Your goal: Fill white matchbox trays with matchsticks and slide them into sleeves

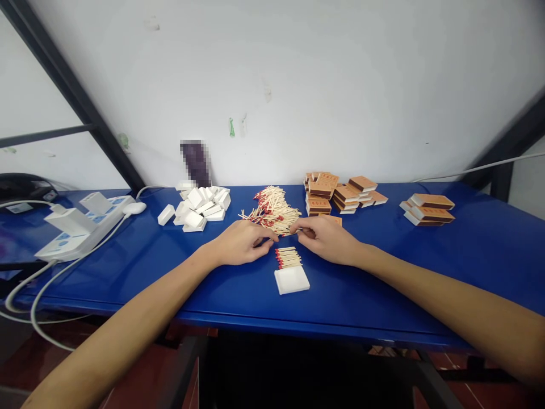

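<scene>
At the near edge of a loose pile of red-headed matches (279, 213), my two hands face each other. My left hand (240, 243) is closed, thumb and forefinger pinched together; what lies between the tips is too small to make out. Opposite it, my right hand (326, 238) pinches what looks like a match by the pile. Just below my fingertips, a neat row of matches (289, 257) lies side by side, red heads to the left. Nearer to me, directly below that row, is a white matchbox tray (292, 280).
White matchbox trays (202, 207) are heaped at left. Brown matchbox sleeves (321, 193) stand stacked behind my right hand, with more matchboxes (430, 209) farther right. A power strip (85, 227) with cables occupies the left end of the blue table (361, 307). A wall rises behind.
</scene>
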Demonstrator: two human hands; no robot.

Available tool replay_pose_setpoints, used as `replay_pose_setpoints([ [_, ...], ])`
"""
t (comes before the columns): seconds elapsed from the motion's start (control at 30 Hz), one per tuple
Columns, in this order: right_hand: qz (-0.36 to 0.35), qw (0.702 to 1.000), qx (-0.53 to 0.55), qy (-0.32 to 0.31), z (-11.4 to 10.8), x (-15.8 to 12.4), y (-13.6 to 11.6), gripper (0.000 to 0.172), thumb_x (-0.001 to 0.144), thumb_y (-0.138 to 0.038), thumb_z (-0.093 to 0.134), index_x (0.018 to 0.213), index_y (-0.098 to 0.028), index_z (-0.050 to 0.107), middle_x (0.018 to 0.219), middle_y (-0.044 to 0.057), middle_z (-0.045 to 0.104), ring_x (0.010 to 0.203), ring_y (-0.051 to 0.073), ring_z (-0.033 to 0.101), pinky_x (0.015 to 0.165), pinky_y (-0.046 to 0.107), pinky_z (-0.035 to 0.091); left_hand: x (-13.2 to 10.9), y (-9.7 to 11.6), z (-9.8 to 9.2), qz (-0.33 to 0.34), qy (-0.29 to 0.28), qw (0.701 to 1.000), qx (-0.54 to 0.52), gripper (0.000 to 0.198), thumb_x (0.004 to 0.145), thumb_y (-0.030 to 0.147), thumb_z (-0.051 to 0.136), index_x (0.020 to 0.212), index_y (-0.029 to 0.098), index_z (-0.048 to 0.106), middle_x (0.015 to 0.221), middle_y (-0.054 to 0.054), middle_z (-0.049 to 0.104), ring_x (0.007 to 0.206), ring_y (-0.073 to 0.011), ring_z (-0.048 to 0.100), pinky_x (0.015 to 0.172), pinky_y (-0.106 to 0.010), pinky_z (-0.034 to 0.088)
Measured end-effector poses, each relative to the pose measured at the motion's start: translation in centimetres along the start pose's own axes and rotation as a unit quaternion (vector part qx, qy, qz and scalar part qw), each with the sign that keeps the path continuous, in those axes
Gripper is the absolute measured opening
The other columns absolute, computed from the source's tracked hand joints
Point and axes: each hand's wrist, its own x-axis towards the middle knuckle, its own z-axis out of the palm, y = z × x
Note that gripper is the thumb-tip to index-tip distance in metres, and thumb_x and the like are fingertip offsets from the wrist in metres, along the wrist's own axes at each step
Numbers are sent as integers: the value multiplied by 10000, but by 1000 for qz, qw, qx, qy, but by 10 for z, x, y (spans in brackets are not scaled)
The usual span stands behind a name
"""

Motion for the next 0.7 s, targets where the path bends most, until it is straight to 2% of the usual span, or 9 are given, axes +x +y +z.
replay_pose_setpoints([
  [0.17,12,999,-37,1,-1,2,0,237,810,-154,503,919,-148,714,554,-28,507,521,119,443,577,248,298,-2,-6,-1,-30,25,999,35,252,889,221,510,1024,177,718,648,12,643,579,-111,564,618,-225,399],
  [0.47,3,999,-42,4,0,2,1,147,798,-182,533,825,-169,677,534,-36,489,511,115,430,561,244,287,-1,-7,1,-10,6,1000,29,228,891,225,523,1014,187,711,676,15,646,597,-111,569,626,-229,398],
  [0.7,-14,999,-35,-28,-1,0,-4,90,804,-180,546,774,-177,631,568,-36,496,515,105,425,570,244,287,-2,-8,0,-4,0,1000,20,241,907,230,523,1050,194,714,713,4,664,626,-116,578,658,-235,408],
])
